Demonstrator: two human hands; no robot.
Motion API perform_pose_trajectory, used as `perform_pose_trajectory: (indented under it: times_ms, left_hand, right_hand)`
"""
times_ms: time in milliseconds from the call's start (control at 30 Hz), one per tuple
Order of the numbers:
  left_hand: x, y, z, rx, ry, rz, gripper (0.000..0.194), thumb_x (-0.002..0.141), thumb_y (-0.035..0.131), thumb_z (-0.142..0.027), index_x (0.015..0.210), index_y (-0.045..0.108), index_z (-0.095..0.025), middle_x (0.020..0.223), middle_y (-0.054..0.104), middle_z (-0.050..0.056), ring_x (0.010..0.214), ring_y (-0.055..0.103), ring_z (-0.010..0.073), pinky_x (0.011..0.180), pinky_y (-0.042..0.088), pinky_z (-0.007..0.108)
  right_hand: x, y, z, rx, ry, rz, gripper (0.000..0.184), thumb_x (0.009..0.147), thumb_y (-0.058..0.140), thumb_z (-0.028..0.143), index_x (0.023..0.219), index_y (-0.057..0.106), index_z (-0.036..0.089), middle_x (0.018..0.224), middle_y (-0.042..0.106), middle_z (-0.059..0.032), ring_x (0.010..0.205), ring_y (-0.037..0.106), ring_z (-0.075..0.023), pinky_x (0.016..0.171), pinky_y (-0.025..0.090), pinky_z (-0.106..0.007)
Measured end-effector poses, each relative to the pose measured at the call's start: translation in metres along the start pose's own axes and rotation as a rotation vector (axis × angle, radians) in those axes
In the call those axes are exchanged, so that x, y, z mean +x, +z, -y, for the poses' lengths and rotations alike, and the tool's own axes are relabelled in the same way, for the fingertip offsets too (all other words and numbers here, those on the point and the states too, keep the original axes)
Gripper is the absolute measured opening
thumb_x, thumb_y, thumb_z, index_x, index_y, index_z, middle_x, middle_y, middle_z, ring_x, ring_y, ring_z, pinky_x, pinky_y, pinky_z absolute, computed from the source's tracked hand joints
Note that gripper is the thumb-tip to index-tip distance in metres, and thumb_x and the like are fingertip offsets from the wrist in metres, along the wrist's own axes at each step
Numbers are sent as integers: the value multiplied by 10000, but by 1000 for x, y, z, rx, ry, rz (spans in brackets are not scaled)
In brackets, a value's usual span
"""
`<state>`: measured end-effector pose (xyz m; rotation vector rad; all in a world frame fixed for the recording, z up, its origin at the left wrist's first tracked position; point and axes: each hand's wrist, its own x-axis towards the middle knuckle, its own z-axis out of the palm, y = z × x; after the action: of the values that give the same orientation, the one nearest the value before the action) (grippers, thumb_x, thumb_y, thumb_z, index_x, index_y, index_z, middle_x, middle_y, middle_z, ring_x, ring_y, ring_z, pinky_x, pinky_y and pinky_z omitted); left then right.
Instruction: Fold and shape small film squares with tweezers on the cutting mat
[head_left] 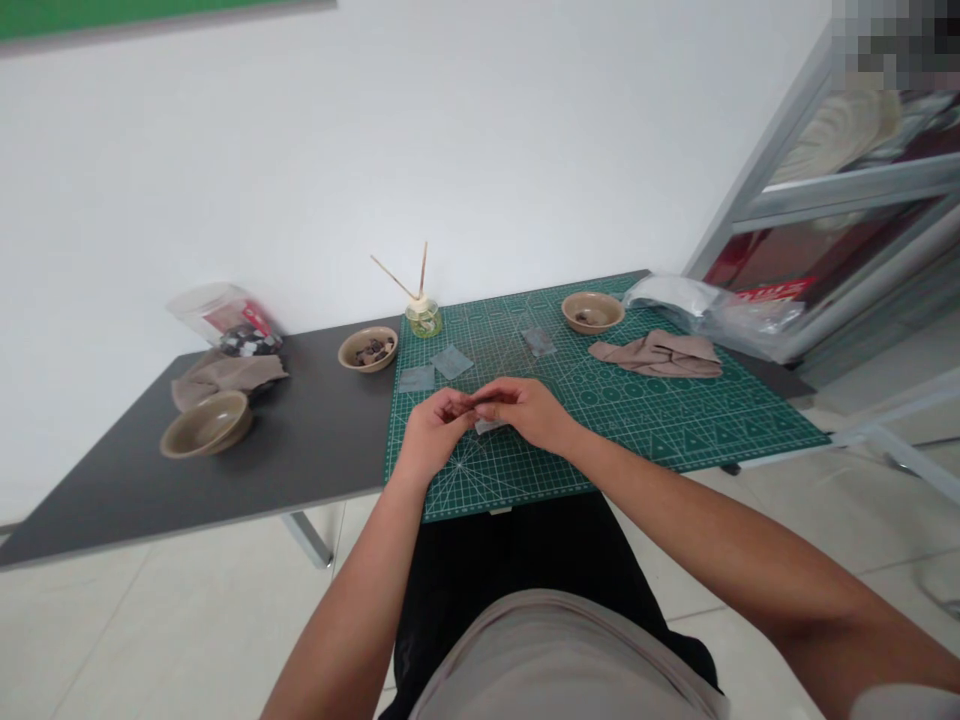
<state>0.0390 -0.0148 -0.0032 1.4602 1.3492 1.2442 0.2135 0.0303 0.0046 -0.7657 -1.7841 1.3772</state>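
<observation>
Over the front of the green cutting mat [517, 480], my left hand [437, 430] and my right hand [531, 412] meet with their fingers pinched together. Between them shows a small clear plastic packet [489, 426], partly hidden by the fingers. Both hands grip it at its upper part; whether anything is inside cannot be made out. Just beyond my fingers lie two flat clear packets, a nearer packet [417, 379] and a farther packet [452, 361]. A third packet [538, 342], with something small and dark in it, lies farther back.
A bowl of dark and pale pieces [384, 338] stands left of the mat, near a reed diffuser [425, 320]. Right of centre are a bowl [581, 302], a brown cloth [656, 356] and a plastic bag [675, 295]. Far left: another bowl [206, 428], cloth [225, 380] and bag [217, 305].
</observation>
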Motion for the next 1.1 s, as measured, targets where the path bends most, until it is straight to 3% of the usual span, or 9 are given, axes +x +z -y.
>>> perform_pose_trajectory:
  times_ms: [67,167,267,367,533,667,800,967,1100]
  left_hand:
    - [0,0,-1,152,54,-55,143,777,683,-309,857,654,-194,731,656,-14,657,582,132,642,458,261]
    - [0,2,-2,402,171,-134,173,838,597,-254,989,665,-205,965,690,43,886,617,187,786,486,321]
    - [1,7,-3,622,273,-18,284,845,588,-220,1119,662,-217,1210,655,84,1141,562,251,971,444,428]
    - [1,12,-2,776,276,88,266,869,582,-264,1114,681,-232,1260,645,87,1184,544,289,1013,409,508]
    - [2,12,1,795,276,102,164,846,597,-215,983,686,-211,1151,668,79,1092,569,268,967,454,469]
    - [1,11,2,818,274,36,142,828,617,-207,960,668,-199,1052,633,89,1012,553,260,918,479,455]
    - [-2,13,2,858,258,78,163,892,549,-252,977,669,-181,985,624,95,986,558,255,904,494,437]
    - [-12,11,5,872,295,124,305,917,485,-199,1193,617,-182,1258,612,126,1188,544,268,1034,448,468]
    - [-17,8,8,819,264,42,339,879,559,-221,1214,592,-178,1253,600,126,1181,545,273,1036,453,481]
  right_hand:
    - [4,-8,-6,59,60,-79,282,748,733,349,977,732,185,805,708,-16,708,649,-159,691,539,-320]
    - [9,-23,-9,14,37,-194,319,689,767,305,983,729,188,881,725,-27,763,661,-162,715,534,-308]
    - [13,-35,-8,-73,13,-199,298,710,753,312,982,721,193,816,712,-14,725,655,-157,696,529,-304]
    - [13,-35,-5,-211,-3,-142,266,728,755,305,968,715,196,799,708,-6,738,656,-155,706,516,-294]
    - [11,-24,-7,-431,-35,-15,204,778,746,334,931,745,198,808,717,-6,728,641,-144,686,470,-273]
    - [10,-19,-13,-600,-140,27,180,808,739,301,970,769,229,912,726,-27,851,638,-172,783,457,-304]
    - [10,-21,-18,-720,-203,76,183,857,703,315,1011,770,244,930,726,-42,908,605,-197,856,436,-354]
    - [9,-21,-24,-764,-254,101,226,885,669,301,1089,746,241,976,718,-53,923,590,-203,880,426,-370]
    - [7,-19,-22,-747,-292,96,189,841,712,268,1023,756,237,975,739,-43,932,623,-200,892,427,-366]
